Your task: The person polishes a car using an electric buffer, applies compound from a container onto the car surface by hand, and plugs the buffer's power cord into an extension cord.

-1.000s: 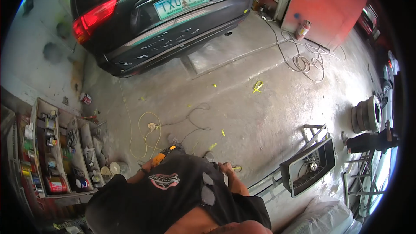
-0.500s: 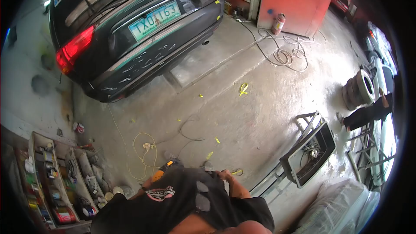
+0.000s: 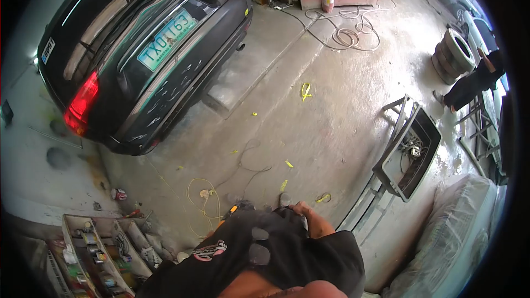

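Head view: shirt (image 3: 240, 254) now hides more of the orange tool (image 3: 233, 208).
Left hand unseen behind shirt; right hand (image 3: 298, 208) beside it, grips can't be told.

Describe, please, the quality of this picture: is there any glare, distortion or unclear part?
Head view: strong wide-lens distortion, with black corners and a bowed-looking car; head view: whitish glare on the floor near the tires; head view: the right hand is small and soft in detail, so its grip cannot be told.
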Motion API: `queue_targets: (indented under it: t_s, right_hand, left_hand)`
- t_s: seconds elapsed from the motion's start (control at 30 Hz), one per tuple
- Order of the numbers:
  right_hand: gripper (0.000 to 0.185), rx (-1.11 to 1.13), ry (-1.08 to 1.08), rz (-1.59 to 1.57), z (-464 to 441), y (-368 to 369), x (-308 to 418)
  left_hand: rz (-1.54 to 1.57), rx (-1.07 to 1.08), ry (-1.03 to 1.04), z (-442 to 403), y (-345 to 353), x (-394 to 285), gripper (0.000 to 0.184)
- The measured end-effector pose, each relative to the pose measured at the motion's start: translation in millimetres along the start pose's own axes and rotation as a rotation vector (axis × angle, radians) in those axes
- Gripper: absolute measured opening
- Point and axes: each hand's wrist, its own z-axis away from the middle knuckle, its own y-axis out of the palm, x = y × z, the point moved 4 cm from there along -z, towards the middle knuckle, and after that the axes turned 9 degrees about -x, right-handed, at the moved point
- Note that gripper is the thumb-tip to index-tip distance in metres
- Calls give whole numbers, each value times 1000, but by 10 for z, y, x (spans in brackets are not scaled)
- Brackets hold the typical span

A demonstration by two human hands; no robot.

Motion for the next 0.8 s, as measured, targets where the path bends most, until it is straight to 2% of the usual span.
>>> queue_targets:
  t_s: [0.13, 0.53, 0.63, 0.7, 0.8]
  right_hand:
    - [71, -69, -66, 1, -1, -5, -8]
    - [78, -12, -1, 1, 40, -84, -48]
    - [92, 37, 2, -7, 247, -204, 66]
    - [97, 121, -113, -72, 676, -524, 341]
    - [103, 202, -157, -100, 803, -632, 463]
  left_hand:
    - [126, -3, -64, 106, -15, -71, 41]
    - [385, -32, -177, 364, -43, -153, 43]
    - [448, -40, -201, 405, -38, -172, 45]
    - [481, -45, -214, 411, -38, -165, 45]
    - [536, -61, -231, 462, -47, -184, 47]
